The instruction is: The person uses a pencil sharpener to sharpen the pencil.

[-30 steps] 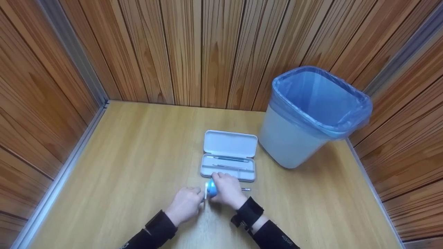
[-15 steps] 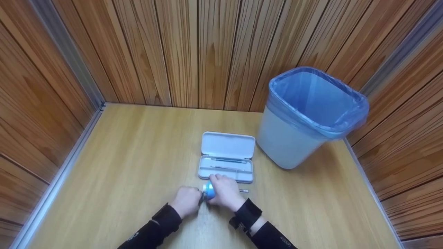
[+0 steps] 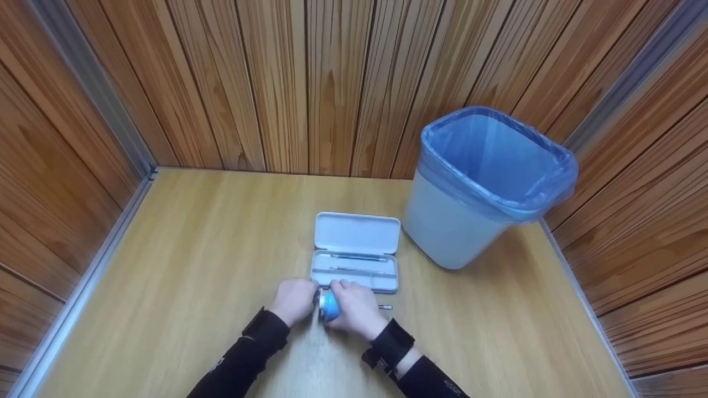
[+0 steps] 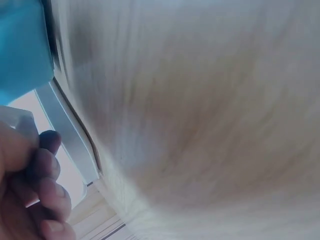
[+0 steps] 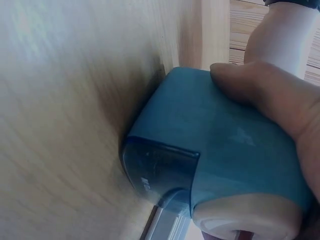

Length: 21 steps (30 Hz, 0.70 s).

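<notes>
The case (image 3: 357, 232) lies behind the sharpener (image 3: 331, 305), left of the bin (image 3: 445, 224).

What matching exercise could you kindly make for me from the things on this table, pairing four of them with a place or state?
1. Case
2. Bin
3. Bag
4. Sharpener

A. Blue and see-through, lining a container
B. Gripped by the right hand
C. Open, with slim items inside
D. Pale-sided, standing to the right of the case

Pairs: 1-C, 2-D, 3-A, 4-B.
</notes>
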Each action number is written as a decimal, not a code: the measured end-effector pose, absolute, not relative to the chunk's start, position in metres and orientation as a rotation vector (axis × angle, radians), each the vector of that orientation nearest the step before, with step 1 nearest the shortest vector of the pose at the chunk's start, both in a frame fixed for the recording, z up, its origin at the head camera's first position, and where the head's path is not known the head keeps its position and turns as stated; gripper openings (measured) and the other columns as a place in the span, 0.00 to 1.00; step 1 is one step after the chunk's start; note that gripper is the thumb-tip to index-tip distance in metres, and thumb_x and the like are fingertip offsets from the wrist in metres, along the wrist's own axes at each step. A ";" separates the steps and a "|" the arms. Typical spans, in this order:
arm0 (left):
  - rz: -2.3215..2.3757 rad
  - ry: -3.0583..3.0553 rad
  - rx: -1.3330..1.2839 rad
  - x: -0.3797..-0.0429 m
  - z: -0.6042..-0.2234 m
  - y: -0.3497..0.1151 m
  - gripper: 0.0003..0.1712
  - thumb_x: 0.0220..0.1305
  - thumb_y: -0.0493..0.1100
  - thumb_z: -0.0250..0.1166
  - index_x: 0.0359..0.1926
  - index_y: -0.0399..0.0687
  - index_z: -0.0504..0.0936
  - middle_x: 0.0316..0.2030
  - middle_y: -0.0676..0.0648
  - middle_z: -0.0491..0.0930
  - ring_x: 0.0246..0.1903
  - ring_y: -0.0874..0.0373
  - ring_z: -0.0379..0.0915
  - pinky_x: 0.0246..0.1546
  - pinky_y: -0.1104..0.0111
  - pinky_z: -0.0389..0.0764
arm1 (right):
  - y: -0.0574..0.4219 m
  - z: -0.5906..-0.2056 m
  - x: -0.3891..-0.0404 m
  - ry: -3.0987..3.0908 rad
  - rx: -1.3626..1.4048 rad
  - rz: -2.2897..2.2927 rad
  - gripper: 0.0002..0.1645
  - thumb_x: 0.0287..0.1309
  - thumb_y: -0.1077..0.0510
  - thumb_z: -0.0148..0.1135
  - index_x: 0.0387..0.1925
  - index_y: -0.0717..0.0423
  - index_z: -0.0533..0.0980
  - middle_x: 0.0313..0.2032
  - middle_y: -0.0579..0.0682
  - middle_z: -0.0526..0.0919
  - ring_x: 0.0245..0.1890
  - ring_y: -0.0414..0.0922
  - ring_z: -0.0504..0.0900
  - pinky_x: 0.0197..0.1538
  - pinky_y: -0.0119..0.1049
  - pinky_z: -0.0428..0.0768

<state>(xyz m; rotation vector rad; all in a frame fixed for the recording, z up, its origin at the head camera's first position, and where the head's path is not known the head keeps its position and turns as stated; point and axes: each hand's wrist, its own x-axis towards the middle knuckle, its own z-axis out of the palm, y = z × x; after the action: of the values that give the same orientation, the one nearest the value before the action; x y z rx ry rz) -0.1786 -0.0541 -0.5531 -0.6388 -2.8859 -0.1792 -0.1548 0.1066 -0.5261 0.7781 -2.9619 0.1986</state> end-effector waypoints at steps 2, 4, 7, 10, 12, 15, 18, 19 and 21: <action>-0.194 -2.869 -0.634 -0.179 -0.553 -0.055 0.02 0.48 0.37 0.59 0.22 0.47 0.77 0.15 0.50 0.74 0.15 0.55 0.68 0.17 0.64 0.68 | 0.106 -0.526 -0.155 -2.949 0.782 0.203 0.39 0.26 0.38 0.73 0.43 0.50 0.69 0.33 0.47 0.78 0.29 0.45 0.76 0.29 0.36 0.73; -0.216 -2.837 -0.633 -0.179 -0.552 -0.055 0.02 0.48 0.37 0.60 0.22 0.47 0.77 0.16 0.50 0.74 0.15 0.55 0.68 0.17 0.64 0.68 | 0.105 -0.526 -0.154 -2.930 0.784 0.196 0.39 0.25 0.39 0.73 0.42 0.50 0.70 0.32 0.47 0.78 0.28 0.45 0.76 0.28 0.36 0.72; -0.235 -2.788 -0.629 -0.180 -0.549 -0.056 0.03 0.45 0.36 0.62 0.22 0.47 0.76 0.16 0.51 0.73 0.15 0.55 0.68 0.16 0.64 0.67 | 0.105 -0.526 -0.154 -2.919 0.789 0.193 0.39 0.24 0.39 0.73 0.41 0.51 0.70 0.32 0.47 0.78 0.28 0.45 0.76 0.27 0.36 0.71; -0.234 -2.748 -0.618 -0.179 -0.545 -0.057 0.06 0.42 0.36 0.65 0.23 0.47 0.75 0.16 0.51 0.74 0.14 0.55 0.67 0.15 0.65 0.66 | 0.104 -0.526 -0.154 -2.939 0.792 0.181 0.40 0.25 0.38 0.73 0.43 0.51 0.70 0.33 0.47 0.78 0.29 0.46 0.77 0.28 0.36 0.72; -0.233 -2.733 -0.613 -0.177 -0.542 -0.058 0.06 0.41 0.36 0.65 0.24 0.46 0.75 0.17 0.50 0.74 0.14 0.56 0.67 0.15 0.65 0.65 | 0.103 -0.526 -0.153 -2.960 0.793 0.175 0.40 0.26 0.38 0.72 0.44 0.50 0.69 0.34 0.47 0.79 0.31 0.46 0.77 0.30 0.36 0.73; -0.246 -2.703 -0.613 -0.175 -0.536 -0.058 0.06 0.43 0.35 0.64 0.26 0.45 0.76 0.18 0.50 0.74 0.14 0.56 0.66 0.15 0.65 0.65 | 0.102 -0.526 -0.154 -2.991 0.788 0.167 0.40 0.27 0.39 0.72 0.45 0.50 0.69 0.36 0.48 0.79 0.32 0.46 0.78 0.32 0.37 0.74; -0.252 -2.662 -0.629 -0.171 -0.530 -0.059 0.04 0.45 0.35 0.62 0.27 0.45 0.77 0.19 0.50 0.75 0.15 0.57 0.66 0.16 0.66 0.66 | 0.101 -0.525 -0.154 -3.015 0.778 0.174 0.41 0.27 0.39 0.73 0.46 0.50 0.70 0.36 0.48 0.79 0.33 0.46 0.78 0.33 0.38 0.75; -0.249 -2.645 -0.636 -0.169 -0.528 -0.059 0.04 0.46 0.35 0.62 0.27 0.45 0.77 0.20 0.50 0.75 0.16 0.57 0.66 0.17 0.66 0.67 | 0.101 -0.525 -0.154 -3.023 0.775 0.181 0.41 0.27 0.40 0.73 0.46 0.50 0.70 0.37 0.48 0.79 0.33 0.46 0.78 0.34 0.39 0.75; -0.233 -2.613 -0.650 -0.165 -0.524 -0.059 0.03 0.47 0.36 0.62 0.27 0.45 0.77 0.21 0.50 0.77 0.17 0.57 0.68 0.18 0.66 0.68 | 0.101 -0.524 -0.155 -3.035 0.767 0.190 0.40 0.27 0.40 0.74 0.46 0.50 0.70 0.37 0.48 0.79 0.33 0.46 0.78 0.34 0.40 0.75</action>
<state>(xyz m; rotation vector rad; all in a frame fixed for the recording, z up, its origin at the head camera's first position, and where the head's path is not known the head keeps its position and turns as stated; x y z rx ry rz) -0.1653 -0.0594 -0.5244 -0.6496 -2.6126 -0.2330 -0.1548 0.1012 -0.5242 0.7666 -3.0347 0.1896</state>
